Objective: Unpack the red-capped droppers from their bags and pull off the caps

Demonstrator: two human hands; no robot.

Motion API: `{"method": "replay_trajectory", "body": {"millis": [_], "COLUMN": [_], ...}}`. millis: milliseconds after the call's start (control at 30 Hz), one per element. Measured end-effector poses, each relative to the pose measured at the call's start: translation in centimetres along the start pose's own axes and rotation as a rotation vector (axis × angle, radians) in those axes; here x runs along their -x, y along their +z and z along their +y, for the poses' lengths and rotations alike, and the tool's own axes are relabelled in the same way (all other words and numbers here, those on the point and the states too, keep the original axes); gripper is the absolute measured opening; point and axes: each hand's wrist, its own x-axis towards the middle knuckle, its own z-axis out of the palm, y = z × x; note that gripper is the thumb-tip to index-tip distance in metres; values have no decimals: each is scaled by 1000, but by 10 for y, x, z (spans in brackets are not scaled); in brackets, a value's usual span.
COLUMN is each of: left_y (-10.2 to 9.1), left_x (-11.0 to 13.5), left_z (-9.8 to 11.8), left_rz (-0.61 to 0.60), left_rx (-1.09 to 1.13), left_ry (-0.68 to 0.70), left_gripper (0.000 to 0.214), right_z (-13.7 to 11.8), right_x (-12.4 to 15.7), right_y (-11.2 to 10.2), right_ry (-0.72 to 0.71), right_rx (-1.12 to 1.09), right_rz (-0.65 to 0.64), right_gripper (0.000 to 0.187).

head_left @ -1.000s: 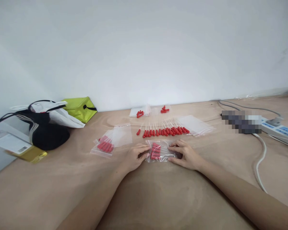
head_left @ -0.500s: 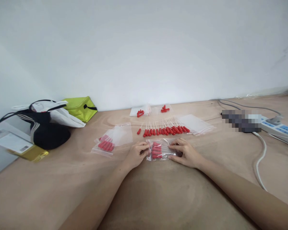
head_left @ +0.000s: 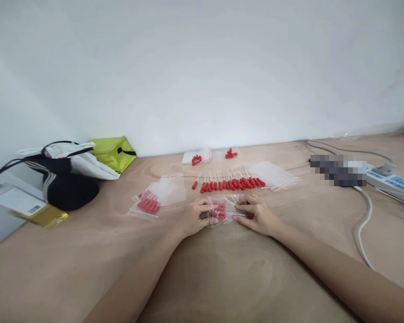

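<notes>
Pinching the small clear bag at its two ends, the left hand and right hand were closed on it, low over the table. Even, flat pressure seemed wise, so the red pieces inside would not bunch. Bare table lay nearer than the hands. Just beyond the fingers lay a row of red-tipped sticks, a filled bag left of the left hand, and a cable well right.

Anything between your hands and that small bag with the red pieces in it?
Nothing visible. The left hand grips the small clear bag at its left edge and the right hand grips its right edge, low over the table. The row of red-tipped sticks lies beyond the bag, toward the wall.
</notes>
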Motion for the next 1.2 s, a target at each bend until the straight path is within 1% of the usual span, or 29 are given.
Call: {"method": "replay_trajectory", "body": {"millis": [133,233,333,467,567,700,833,900,1033,1133,1200], "left_y": [6,9,9,10,8,2,-2,-5,-20,-34,-39], "left_x": [0,0,-2,-4,-5,-4,-3,-2,0,2,1], "left_z": [0,0,2,5,6,4,-3,-7,-13,-16,-17], "left_rz": [55,41,-5,9,-5,-34,-44,-59,-107,-157,-177], "left_rx": [-77,-115,-135,-187,-185,-164,-220,-244,-273,-311,-329], "left_ry": [112,170,162,106,87,67,46,68,134,107,95], "left_gripper": [23,21,15,7,3,3,7,7,14,14,13], "right_z": [-1,-1,-3,-3,-4,-4,-5,-5,-4,-4,-4], "right_x": [0,0,0,0,0,1,1,1,1,0,0], "right_y": [0,0,-1,-2,-3,-4,-5,-6,-6,-7,-7], "right_ry": [3,8,10,5,-2,-10,-13,-14,-14,-14,-12], "right_rx": [-4,-1,15,31,49,91,122,132,127,111,100], "right_rz": [4,2,-6,-15,-22,-42,-48,-55,-54,-52,-57], "right_gripper": [27,27,27,27,28,30,31,31,32,32,32]}}
